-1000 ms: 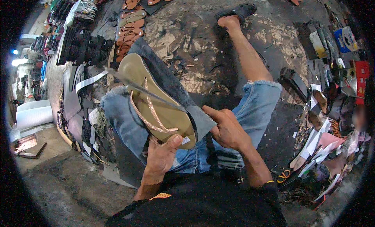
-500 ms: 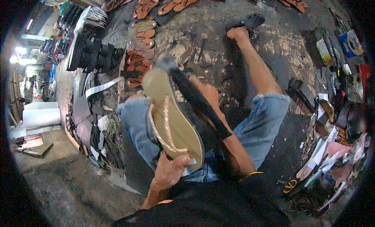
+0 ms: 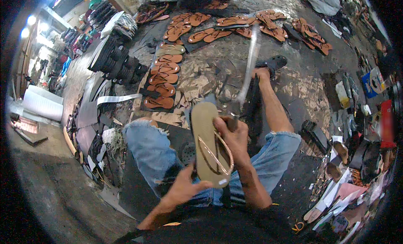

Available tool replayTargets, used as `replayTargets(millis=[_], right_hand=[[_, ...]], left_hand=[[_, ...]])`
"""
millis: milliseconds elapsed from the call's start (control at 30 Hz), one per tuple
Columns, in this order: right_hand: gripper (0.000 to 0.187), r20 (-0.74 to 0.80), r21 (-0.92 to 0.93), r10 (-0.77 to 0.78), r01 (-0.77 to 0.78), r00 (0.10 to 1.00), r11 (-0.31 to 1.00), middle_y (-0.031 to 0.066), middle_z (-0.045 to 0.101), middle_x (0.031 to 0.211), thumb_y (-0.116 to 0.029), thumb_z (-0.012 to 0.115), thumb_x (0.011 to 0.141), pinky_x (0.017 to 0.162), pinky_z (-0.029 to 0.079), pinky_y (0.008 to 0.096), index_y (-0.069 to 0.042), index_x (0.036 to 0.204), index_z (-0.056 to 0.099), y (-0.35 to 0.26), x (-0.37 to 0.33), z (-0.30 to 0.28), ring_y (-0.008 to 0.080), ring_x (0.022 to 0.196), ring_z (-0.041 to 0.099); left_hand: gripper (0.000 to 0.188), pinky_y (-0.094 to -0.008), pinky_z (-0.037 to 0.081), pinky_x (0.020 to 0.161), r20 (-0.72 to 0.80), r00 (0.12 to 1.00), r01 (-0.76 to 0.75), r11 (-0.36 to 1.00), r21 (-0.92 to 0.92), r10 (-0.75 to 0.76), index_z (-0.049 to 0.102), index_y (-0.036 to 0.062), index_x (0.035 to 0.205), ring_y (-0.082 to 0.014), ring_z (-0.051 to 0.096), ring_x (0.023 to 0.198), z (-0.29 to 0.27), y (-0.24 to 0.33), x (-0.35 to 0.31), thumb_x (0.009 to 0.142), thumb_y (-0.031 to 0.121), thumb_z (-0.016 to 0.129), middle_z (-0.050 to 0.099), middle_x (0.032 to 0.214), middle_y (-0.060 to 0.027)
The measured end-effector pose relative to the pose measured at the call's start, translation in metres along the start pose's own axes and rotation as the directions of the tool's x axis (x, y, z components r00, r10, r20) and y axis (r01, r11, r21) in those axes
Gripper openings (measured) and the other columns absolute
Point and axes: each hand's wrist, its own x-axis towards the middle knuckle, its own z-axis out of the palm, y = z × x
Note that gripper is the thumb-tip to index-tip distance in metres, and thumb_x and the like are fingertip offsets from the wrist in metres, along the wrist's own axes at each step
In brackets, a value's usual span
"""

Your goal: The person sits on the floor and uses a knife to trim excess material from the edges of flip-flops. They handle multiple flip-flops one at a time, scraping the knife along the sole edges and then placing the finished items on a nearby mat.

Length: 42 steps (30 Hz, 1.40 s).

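A thong sandal (image 3: 205, 122) with a beige footbed, shiny rose-gold straps and a dark edge stands tilted between my knees, its toe end toward me. My left hand (image 3: 184, 188) grips it near the toe, the thumb lying over the footbed beside a small white sticker. At the sandal's right edge, my right hand (image 3: 236, 139) is closed around the dark lower part of a long slim tool (image 3: 248, 65). Its pale, shiny shaft points up and away; motion smears it, so I cannot tell its kind. My right thumb rests against the footbed.
A column of brown sandals (image 3: 163, 78) lies ahead to the left, with more brown sandals (image 3: 273, 26) farther off. Stacked black soles (image 3: 115, 61) stand at the left. Scraps (image 3: 336, 193) and a red box (image 3: 387, 118) are on the right.
The sandal has shifted right and tilted the other way. My right hand has come onto its edge, and the tool has swung from across my forearm to pointing away. The view has shifted too.
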Motion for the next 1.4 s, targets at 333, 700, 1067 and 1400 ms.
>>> replayTargets(millis=[333,700,1067,1400], right_hand=[[0.038,-0.045,-0.259,-0.265,0.245,0.963,0.934,-0.0075,0.047,0.065,-0.031,0.046,0.11,0.053,0.032,0.0256,-0.001,0.118,0.067,-0.035,-0.104,-0.042,0.0048,0.059,0.041],[0.027,0.146,-0.671,0.058,0.056,0.988,0.739,0.0172,0.055,0.072,-0.031,0.057,0.102,0.056,0.042,0.0424,-0.004,0.099,0.059,0.023,-0.224,-0.074,0.035,0.062,0.053],[0.041,0.357,-0.802,0.235,0.167,0.904,0.573,0.0221,0.064,0.069,-0.048,0.058,0.101,0.061,0.049,0.0557,-0.008,0.104,0.061,-0.048,-0.065,-0.064,0.0462,0.069,0.065],[0.048,0.671,-0.671,0.388,0.294,0.632,0.681,0.0263,0.072,0.097,-0.044,0.048,0.104,0.087,0.054,0.0525,-0.004,0.101,0.074,-0.094,0.033,-0.04,0.0457,0.096,0.069]], left_hand=[[0.034,-0.0284,0.058,0.077,-0.109,0.993,-0.03,0.824,-0.566,-0.039,0.063,0.002,0.122,-0.0117,0.071,0.087,-0.05,0.094,0.016,0.105,0.031,0.061,0.072,0.103,-0.0047],[0.036,-0.0287,0.06,0.077,-0.01,0.991,0.091,0.737,-0.67,-0.132,0.056,0.0033,0.13,-0.0122,0.071,0.086,-0.044,0.071,0.016,0.106,0.03,0.06,0.071,0.107,-0.0051],[0.043,-0.0312,0.055,0.089,-0.028,0.984,0.149,0.894,-0.423,-0.177,0.053,0.0026,0.133,-0.0136,0.065,0.101,-0.043,0.087,0.031,0.102,0.03,0.066,0.067,0.115,-0.0058],[0.049,-0.034,0.053,0.096,0.115,0.963,0.265,0.929,-0.258,-0.243,0.051,0.001,0.136,-0.0159,0.062,0.109,-0.053,0.089,0.043,0.1,0.028,0.07,0.065,0.122,-0.0076]])
